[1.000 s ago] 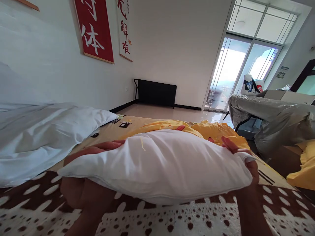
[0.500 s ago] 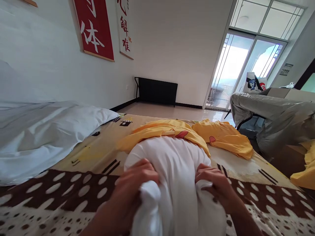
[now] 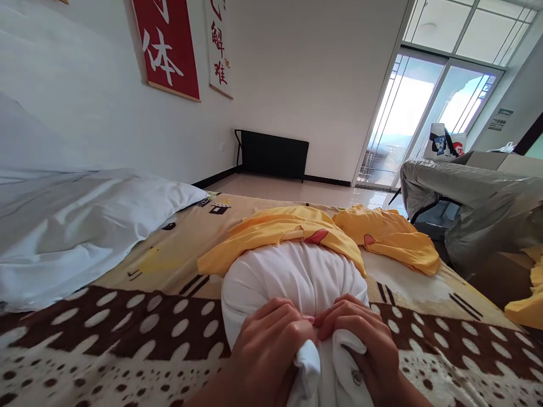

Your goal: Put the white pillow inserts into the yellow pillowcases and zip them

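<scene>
A plump white pillow (image 3: 291, 274) lies on the patterned blanket in front of me, its fabric puckered into folds. My left hand (image 3: 274, 339) is closed on the near part of the pillow's white cloth, and a fold pokes out beside the thumb. Close against it, my right hand (image 3: 360, 339) grips the same cloth, where a small round metal-looking snap shows below the fingers. Yellow fabric (image 3: 271, 229) with a reddish-orange patch drapes over the pillow's far edge. The pillow's near end is partly hidden by my hands.
The blanket (image 3: 169, 370) has brown bands and white spots. Another yellow cloth piece (image 3: 390, 237) lies at the far right, and shiny white fabric (image 3: 97, 226) spreads at left. Beyond stand a black folded frame (image 3: 274, 155) and plastic-wrapped furniture (image 3: 475, 178).
My hands have come together from the pillow's two sides, gathering the white cloth between them. The view has shifted slightly.
</scene>
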The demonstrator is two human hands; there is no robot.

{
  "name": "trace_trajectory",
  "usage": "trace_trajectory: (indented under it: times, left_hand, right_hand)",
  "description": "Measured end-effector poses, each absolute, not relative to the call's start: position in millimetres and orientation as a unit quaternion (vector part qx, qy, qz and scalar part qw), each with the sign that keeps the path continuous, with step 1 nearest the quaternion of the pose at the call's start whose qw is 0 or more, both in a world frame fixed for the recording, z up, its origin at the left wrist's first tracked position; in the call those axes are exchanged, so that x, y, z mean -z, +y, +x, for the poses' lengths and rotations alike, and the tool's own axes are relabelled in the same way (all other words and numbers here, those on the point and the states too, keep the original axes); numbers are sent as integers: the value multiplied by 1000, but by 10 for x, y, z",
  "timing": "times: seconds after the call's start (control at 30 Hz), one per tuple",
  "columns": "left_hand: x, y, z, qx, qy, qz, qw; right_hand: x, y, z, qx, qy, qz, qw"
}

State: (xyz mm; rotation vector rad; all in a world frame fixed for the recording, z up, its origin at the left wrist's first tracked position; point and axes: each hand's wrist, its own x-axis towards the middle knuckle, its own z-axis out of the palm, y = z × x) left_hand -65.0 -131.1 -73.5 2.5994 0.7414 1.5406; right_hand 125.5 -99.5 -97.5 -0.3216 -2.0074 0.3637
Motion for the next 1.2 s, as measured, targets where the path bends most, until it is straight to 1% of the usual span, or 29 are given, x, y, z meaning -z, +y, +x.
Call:
trace_trajectory:
  times: [0.13, 0.2, 0.37, 0.5, 0.57, 0.7, 0.87, 1.1, 1.13, 1.2]
  left_hand:
    - [745, -1285, -587, -452, 296, 842, 5]
    - [773, -1276, -568, -435, 321, 841, 5]
    - [991, -1300, -572, -525, 329, 782, -64]
    - [1026, -1337, -568, -548, 328, 763, -98]
    - [945, -1350, -540, -505, 353, 784, -75]
    - [799, -1364, -482, -365, 415, 833, 14]
    - [827, -1377, -495, -317, 413, 854, 3]
    - [839, -1336, -503, -326, 360, 874, -4]
    - [831, -1324, -507, -329, 359, 873, 1]
    - [798, -1296, -533, -338, 370, 865, 24]
  right_hand:
    - [983, -1010, 1196, -104, -867, -211, 440]
    - [965, -1030, 1153, -96, -875, -227, 418]
    - [929, -1048, 1117, -122, -866, -240, 421]
    - [937, -1021, 1119, -169, -866, -233, 408]
    - [941, -1009, 1114, -198, -869, -219, 397]
    - [923, -1009, 1117, -217, -880, -180, 382]
    - [925, -1015, 1145, -220, -893, -177, 349]
    - [920, -994, 1085, -214, -868, -226, 386]
    - [888, -1010, 1084, -201, -864, -243, 393]
    - [819, -1071, 1105, -145, -846, -274, 434]
